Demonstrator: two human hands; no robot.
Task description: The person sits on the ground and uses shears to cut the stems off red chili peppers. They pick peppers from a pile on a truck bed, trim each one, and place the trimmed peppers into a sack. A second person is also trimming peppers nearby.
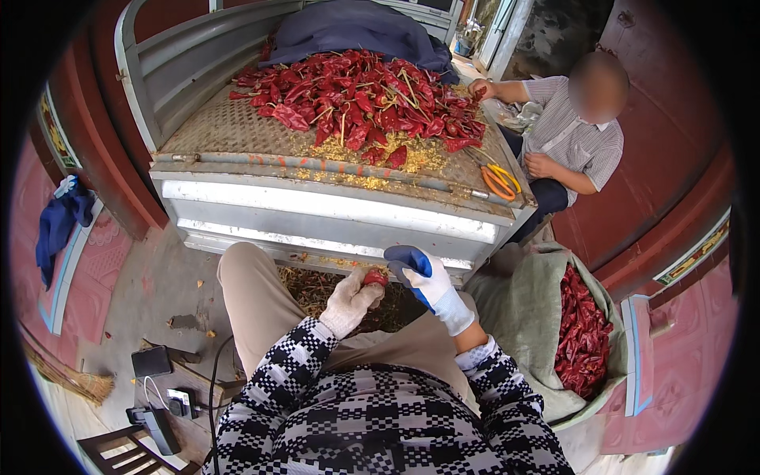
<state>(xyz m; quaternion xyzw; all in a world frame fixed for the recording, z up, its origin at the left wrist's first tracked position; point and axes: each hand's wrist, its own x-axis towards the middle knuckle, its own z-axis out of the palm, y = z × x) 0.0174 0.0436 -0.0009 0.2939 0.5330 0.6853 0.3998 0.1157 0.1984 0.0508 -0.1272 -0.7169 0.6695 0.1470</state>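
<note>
My left hand, in a whitish knitted glove, is closed around a dried red chili pepper above my lap. Just to its right, my right hand wears a white glove with a blue coated palm; its fingers are curled and apart, and no object shows between them. A heap of dried red chilies lies on the metal cargo bed in front of me, partly under a dark cloth. Yellow bits are scattered at the heap's near edge. Scissors with orange and yellow handles rest at the bed's right corner.
A co-worker sits at the right side, one hand at the heap. A green woven sack holding dried chilies stands at my right. Stems and debris lie below the bed's edge. A wooden stool with devices and a cable is at lower left.
</note>
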